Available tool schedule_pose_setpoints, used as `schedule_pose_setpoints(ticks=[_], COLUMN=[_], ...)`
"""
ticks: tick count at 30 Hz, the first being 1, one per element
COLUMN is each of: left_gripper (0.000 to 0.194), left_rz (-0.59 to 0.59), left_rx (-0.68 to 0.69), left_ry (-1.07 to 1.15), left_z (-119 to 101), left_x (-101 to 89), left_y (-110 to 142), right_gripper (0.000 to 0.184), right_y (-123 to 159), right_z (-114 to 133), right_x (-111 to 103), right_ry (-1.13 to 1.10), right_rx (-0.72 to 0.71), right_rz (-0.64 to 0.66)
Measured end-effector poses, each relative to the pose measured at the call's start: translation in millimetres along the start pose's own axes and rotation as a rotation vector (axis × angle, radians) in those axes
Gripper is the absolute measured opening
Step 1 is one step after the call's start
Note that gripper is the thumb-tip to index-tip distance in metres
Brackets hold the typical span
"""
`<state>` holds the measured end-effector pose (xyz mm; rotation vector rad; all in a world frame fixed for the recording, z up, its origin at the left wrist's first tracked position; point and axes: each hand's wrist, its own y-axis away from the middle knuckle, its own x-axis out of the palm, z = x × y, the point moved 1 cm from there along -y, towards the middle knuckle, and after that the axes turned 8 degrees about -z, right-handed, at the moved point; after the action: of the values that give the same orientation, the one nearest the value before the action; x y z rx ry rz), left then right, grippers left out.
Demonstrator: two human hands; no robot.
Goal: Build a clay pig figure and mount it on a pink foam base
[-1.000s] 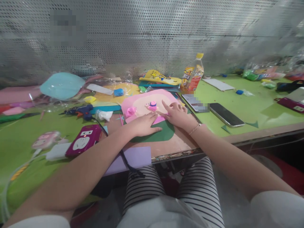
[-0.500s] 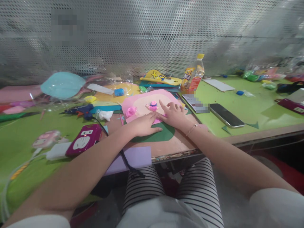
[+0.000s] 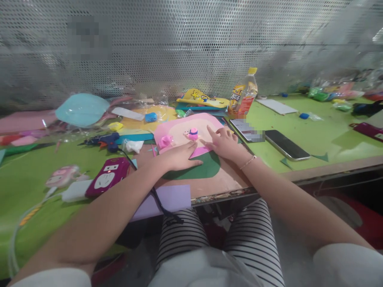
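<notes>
A pink sheet with a cream centre (image 3: pixel 176 129) lies over a dark green sheet (image 3: pixel 206 167). On the cream part sits a small clay snail (image 3: pixel 193 134) with a pink and blue shell. A lump of pink clay (image 3: pixel 165 142) rests at the sheet's left side. My left hand (image 3: pixel 182 156) lies flat across the near edge, fingers stretched toward the snail and the thumb apart. To the right, my right hand (image 3: pixel 223 141) touches the sheet, its index finger extended and the other fingers partly bent. Neither hand visibly holds anything.
A purple power strip (image 3: pixel 107 177) and a glue gun (image 3: pixel 104 140) with a black cable lie on the left. Behind stand a yellow-capped bottle (image 3: pixel 243 95) and yellow cutouts (image 3: pixel 203 98). Two phones, one a dark phone (image 3: pixel 287 145), lie right. A lilac sheet (image 3: pixel 167 199) overhangs the front edge.
My right hand has slid slightly right, away from my left hand, so a gap with pink sheet shows between them. My left hand stays nearly in place.
</notes>
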<state>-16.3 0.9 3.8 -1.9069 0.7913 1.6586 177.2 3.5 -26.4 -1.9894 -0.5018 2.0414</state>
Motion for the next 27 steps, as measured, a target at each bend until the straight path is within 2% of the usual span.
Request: schedule_pose_setpoints(ticks=[8,19,21,25,27], left_gripper=[0.078,0.068,0.072,0.08,0.081], left_rz=[-0.009,-0.043,-0.03,-0.006,-0.008], left_rx=[0.023,0.054,0.036,0.005,0.001], left_ry=[-0.003,0.055,0.045,0.003,-0.016], left_z=[-2.0,-0.9,-0.6,-0.8,-1.2], left_x=[0.2,1.4,1.2,0.4,-0.2], left_y=[0.3,-1.0,-0.6,0.9,1.2], right_gripper=[0.07,0.069,0.071,0.064,0.06], right_y=[1.9,2.7,-2.0,-9.0,-8.0], right_z=[7.7,22.4,18.6,4.7,-0.1], right_x=[1.6,0.5,0.3,2.0,3.9], right_ry=[0.031,0.046,-0.007,-0.078,-0.06], right_rx=[-0.007,-0.096,-0.056,0.124,0.136], right_rz=[0.047,-0.014,0.003,0.004,0.004])
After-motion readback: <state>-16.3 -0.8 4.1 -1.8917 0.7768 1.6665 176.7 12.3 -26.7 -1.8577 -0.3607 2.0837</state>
